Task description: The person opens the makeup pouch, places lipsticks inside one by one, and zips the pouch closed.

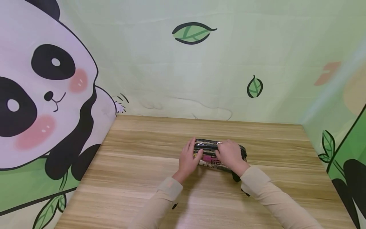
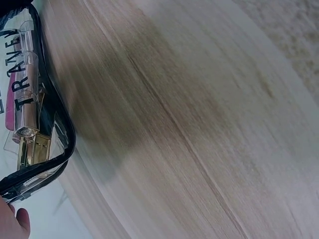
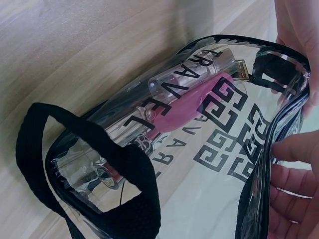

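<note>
A clear cosmetic bag with black trim and black "TRAVEL" lettering stands on the wooden table. My left hand grips its left end, the thumb on the near side; only a bit of that hand shows in the left wrist view. At the top edge, right of the middle, my right hand holds the black zipper edge with curled fingers. Through the clear wall I see a pink item, clear tubes and a gold-coloured piece. Whether the zipper is open is unclear.
A black strap handle loops from the bag's right end. The wooden table ends at the back against a pale green cloth printed with leaves and a panda. A small dark object lies beside the left sleeve.
</note>
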The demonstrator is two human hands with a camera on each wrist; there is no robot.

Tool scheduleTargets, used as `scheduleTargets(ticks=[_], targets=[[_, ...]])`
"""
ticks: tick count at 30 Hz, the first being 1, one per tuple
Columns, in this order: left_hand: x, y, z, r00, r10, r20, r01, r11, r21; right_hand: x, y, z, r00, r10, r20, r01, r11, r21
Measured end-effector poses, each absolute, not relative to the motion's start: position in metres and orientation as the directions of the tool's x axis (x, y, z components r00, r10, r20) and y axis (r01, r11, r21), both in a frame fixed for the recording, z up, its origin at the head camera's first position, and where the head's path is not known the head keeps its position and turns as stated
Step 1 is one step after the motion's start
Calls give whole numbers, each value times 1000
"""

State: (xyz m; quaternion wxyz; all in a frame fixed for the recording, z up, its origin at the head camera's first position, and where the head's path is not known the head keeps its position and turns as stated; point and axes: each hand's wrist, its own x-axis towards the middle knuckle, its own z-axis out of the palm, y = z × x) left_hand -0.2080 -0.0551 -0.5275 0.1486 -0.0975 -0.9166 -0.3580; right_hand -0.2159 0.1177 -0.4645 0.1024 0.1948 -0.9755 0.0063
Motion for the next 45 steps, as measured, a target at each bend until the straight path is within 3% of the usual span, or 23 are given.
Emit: scheduleTargets(ticks=[6,23,45], targets=[[-208,-55,-528,-932,73,355,295,724,623,-215,117,-464,-919,-335,207,-335,941,34],[-208,-55,-529,-924,83,373,306,745,592,-212,114,-455,-942,-330,65,-328,944,38],[-207,-56,-530,-920,82,383,310,751,583,-213,117,-463,-951,-277,139,-287,956,-60]])
